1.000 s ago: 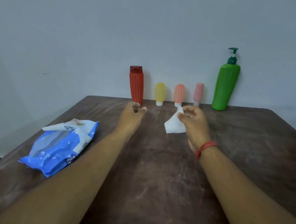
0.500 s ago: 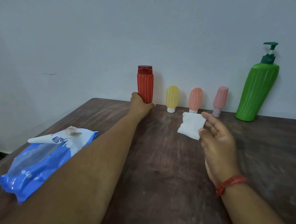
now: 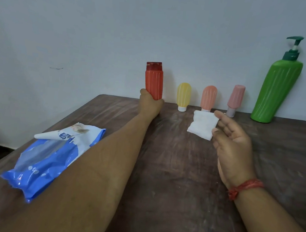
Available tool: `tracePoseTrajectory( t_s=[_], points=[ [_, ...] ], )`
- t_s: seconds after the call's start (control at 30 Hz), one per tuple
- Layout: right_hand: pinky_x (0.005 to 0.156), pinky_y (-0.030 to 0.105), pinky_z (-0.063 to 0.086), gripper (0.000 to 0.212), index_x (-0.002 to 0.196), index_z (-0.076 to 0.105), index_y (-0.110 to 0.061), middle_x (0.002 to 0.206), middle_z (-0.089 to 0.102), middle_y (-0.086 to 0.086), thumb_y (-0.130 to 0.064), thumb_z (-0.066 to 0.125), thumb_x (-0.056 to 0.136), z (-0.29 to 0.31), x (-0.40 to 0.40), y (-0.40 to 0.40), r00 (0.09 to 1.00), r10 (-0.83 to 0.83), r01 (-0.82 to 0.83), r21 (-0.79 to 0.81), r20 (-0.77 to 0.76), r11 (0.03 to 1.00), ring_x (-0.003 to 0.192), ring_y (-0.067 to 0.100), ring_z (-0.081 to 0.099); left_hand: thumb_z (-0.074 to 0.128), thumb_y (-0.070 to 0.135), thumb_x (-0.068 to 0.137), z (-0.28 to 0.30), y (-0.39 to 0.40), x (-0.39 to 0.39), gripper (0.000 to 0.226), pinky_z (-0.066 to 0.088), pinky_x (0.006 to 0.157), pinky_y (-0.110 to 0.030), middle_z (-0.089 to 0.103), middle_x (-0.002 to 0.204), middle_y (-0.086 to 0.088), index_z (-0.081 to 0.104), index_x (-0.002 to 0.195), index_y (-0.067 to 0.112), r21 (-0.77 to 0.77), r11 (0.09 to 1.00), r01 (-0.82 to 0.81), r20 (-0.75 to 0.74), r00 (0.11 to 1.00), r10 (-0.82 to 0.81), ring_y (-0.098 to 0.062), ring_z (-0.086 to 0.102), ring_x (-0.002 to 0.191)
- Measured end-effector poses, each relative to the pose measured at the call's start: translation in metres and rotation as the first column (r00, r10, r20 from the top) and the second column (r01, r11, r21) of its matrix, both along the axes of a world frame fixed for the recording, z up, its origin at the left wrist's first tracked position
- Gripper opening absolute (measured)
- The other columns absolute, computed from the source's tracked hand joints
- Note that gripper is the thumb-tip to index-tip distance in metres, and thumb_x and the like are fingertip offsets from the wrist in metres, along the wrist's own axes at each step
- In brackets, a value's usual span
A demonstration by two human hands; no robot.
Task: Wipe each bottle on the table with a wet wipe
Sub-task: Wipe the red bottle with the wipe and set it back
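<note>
Several bottles stand in a row against the wall at the table's far edge. My left hand (image 3: 150,103) grips the lower part of the red bottle (image 3: 154,79), the leftmost one, which stands upright. To its right are a small yellow bottle (image 3: 183,95), an orange bottle (image 3: 208,97), a pink bottle (image 3: 235,97) and a tall green pump bottle (image 3: 278,86). My right hand (image 3: 231,146), palm up, pinches a folded white wet wipe (image 3: 202,124) between thumb and fingers, just in front of the orange bottle.
A blue pack of wet wipes (image 3: 51,154) with its flap lifted lies near the left edge of the dark wooden table (image 3: 171,173), partly under my left forearm. The pale wall stands right behind the bottles. The floor shows at the lower left.
My left hand reached forward and took hold of the red bottle. My right hand turned palm up, still holding the wipe. The view moved closer and shifted left.
</note>
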State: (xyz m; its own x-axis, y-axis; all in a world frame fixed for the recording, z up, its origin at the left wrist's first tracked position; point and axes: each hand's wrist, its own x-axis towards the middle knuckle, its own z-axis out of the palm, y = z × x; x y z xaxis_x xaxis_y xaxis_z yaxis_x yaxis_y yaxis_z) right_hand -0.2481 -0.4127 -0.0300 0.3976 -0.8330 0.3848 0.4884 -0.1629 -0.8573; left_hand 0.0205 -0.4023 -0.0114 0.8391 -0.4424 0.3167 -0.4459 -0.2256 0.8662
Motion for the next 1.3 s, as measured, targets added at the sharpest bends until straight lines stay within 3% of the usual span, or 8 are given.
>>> tracePoseTrajectory(
  t_s=[0.13, 0.27, 0.47, 0.67, 0.87, 0.93, 1.17, 1.3],
  points=[
    [0.106, 0.049, 0.046, 0.052, 0.111, 0.072, -0.032, 0.119, 0.071, 0.000, 0.011, 0.051, 0.091, 0.000, 0.001, 0.002, 1.000, 0.008, -0.008, 0.000, -0.011, 1.000, 0.118, 0.018, 0.063, 0.075, 0.029, 0.084, 0.002, 0.027, -0.030, 0.051, 0.062, 0.076, -0.046, 0.055, 0.107, -0.002, 0.039, 0.118, 0.019, -0.138, 0.990, 0.027, -0.040, 0.999, -0.032, -0.027, 0.065, 0.093],
    [0.105, 0.044, 0.047, 0.056, 0.108, 0.073, -0.041, 0.117, 0.071, -0.007, 0.008, 0.052, 0.090, 0.006, 0.001, 0.008, 0.999, -0.011, 0.010, -0.023, -0.052, 1.000, 0.117, 0.013, 0.063, 0.078, 0.030, 0.084, 0.015, 0.059, -0.083, 0.055, 0.062, 0.066, -0.030, 0.055, 0.108, 0.004, 0.041, 0.123, 0.025, -0.268, 0.955, 0.129, -0.182, 0.966, -0.181, -0.018, 0.064, 0.092],
    [0.107, 0.034, 0.045, 0.047, 0.115, 0.069, -0.036, 0.119, 0.066, -0.017, 0.002, 0.050, 0.094, 0.024, -0.015, 0.020, 0.979, -0.134, 0.114, -0.133, -0.154, 0.985, 0.117, 0.003, 0.060, 0.082, 0.031, 0.085, 0.018, 0.108, -0.164, 0.057, 0.061, 0.063, -0.031, 0.066, 0.113, -0.005, 0.045, 0.128, 0.028, -0.454, 0.840, 0.296, -0.374, 0.793, -0.481, -0.019, 0.076, 0.082],
    [0.108, 0.025, 0.042, 0.041, 0.131, 0.063, -0.023, 0.131, 0.063, -0.009, -0.003, 0.048, 0.099, 0.035, -0.056, 0.049, 0.913, -0.307, 0.193, -0.378, -0.270, 0.906, 0.124, 0.000, 0.054, 0.083, 0.027, 0.083, 0.004, 0.143, -0.206, 0.050, 0.059, 0.063, -0.030, 0.066, 0.114, -0.005, 0.047, 0.114, 0.041, -0.394, 0.820, 0.415, -0.408, 0.720, -0.561, -0.017, 0.076, 0.080],
    [0.108, 0.018, 0.039, 0.054, 0.136, 0.058, -0.008, 0.138, 0.057, 0.006, 0.016, 0.047, 0.089, 0.031, -0.084, 0.083, 0.797, -0.507, 0.115, -0.743, -0.327, 0.659, 0.125, 0.010, 0.052, 0.085, 0.033, 0.080, -0.008, 0.163, -0.209, 0.063, 0.059, 0.062, -0.029, 0.063, 0.115, -0.003, 0.043, 0.127, 0.039, -0.241, 0.792, 0.560, -0.323, 0.724, -0.610, -0.017, 0.075, 0.081],
    [0.106, 0.011, 0.033, 0.052, 0.136, 0.058, -0.008, 0.138, 0.056, 0.007, 0.014, 0.050, 0.090, 0.032, -0.085, 0.084, 0.759, -0.570, 0.129, -0.784, -0.316, 0.607, 0.124, 0.008, 0.048, 0.085, 0.033, 0.078, -0.010, 0.165, -0.209, 0.058, 0.059, 0.061, -0.030, 0.065, 0.113, -0.005, 0.047, 0.121, 0.041, -0.252, 0.772, 0.584, -0.319, 0.703, -0.636, -0.020, 0.075, 0.078],
    [0.096, 0.024, 0.036, 0.043, 0.130, 0.063, -0.014, 0.122, 0.062, 0.002, -0.003, 0.063, 0.089, 0.032, -0.085, 0.073, 0.623, -0.731, 0.105, -0.897, -0.278, 0.430, 0.115, 0.017, 0.050, 0.086, 0.044, 0.069, -0.015, 0.159, -0.208, 0.075, 0.058, 0.061, -0.030, 0.065, 0.113, -0.004, 0.045, 0.131, 0.034, -0.152, 0.752, 0.641, -0.299, 0.695, -0.654, -0.021, 0.075, 0.079],
    [0.094, 0.024, 0.040, 0.053, 0.138, 0.050, -0.024, 0.124, 0.060, -0.002, -0.011, 0.067, 0.089, 0.030, -0.083, 0.070, 0.595, -0.761, 0.158, -0.890, -0.259, 0.427, 0.115, 0.012, 0.047, 0.085, 0.045, 0.065, -0.016, 0.158, -0.208, 0.074, 0.058, 0.061, -0.031, 0.067, 0.110, -0.005, 0.047, 0.127, 0.035, -0.156, 0.739, 0.656, -0.299, 0.681, -0.668, -0.022, 0.075, 0.078]
  ],
)
